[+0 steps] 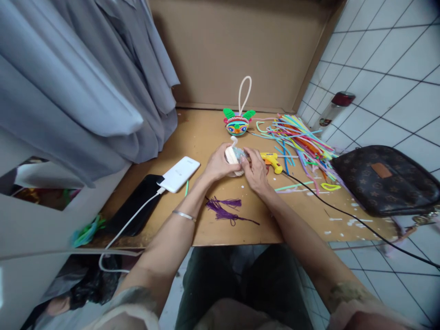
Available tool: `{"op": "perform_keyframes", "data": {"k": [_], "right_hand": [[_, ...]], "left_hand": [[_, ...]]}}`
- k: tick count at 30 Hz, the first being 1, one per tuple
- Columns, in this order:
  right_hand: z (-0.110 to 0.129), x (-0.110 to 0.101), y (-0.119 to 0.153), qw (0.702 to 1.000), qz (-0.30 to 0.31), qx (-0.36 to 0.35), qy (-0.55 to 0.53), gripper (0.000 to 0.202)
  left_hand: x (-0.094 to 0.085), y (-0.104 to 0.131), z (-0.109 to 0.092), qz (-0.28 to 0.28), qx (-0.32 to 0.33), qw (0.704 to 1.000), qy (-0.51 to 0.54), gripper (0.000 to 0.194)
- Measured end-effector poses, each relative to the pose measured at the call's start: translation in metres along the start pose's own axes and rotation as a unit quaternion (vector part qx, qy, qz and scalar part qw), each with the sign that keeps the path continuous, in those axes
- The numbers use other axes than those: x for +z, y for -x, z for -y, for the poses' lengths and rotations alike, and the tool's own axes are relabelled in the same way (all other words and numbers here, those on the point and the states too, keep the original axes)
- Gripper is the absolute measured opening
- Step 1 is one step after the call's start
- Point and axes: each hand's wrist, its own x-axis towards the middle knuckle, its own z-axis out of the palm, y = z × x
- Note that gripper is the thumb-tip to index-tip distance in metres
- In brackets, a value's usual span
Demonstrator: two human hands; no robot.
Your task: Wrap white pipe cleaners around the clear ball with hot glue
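The 2 hands meet above the middle of the surface [202,123], and between them is a pale round piece [232,155] with a grey-blue part on its right side. The left hand [219,161] has its grip closed around the left side of this piece. The right hand [256,172] is bent at the other side, with fingers at the grey-blue part; I cannot tell if its grip is also firm. The step in hand seems to be shaping or fixing something on this piece. In my judgement, the next move calls for a steady left grip and small, careful pressing by the right fingers. A yellow glue gun [274,162] lies just beside the right hand, purple tassels [223,208] lie nearer to the person, and a colourful animal-head ornament [237,124] stands behind the piece.
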Motion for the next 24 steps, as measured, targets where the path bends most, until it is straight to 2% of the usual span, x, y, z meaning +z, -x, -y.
{"op": "perform_keyframes", "data": {"k": [5,18,24], "right_hand": [[0.0032,0.0038,0.0005,1.0,-0.013,0.011,0.009,0.053],[0.0005,-0.0038,-0.0009,1.0,0.018,-0.017,-0.006,0.046],[0.0019,-0.0025,0.0003,1.0,0.015,-0.021,0.005,0.048]], "left_hand": [[-0.0009,0.0008,0.0008,0.0,0.008,1.0,0.011,0.066],[0.0013,0.0006,0.004,0.003,0.054,0.999,-0.003,0.07],[0.0006,0.0023,0.0013,0.0,0.047,0.998,-0.033,0.067]]}}
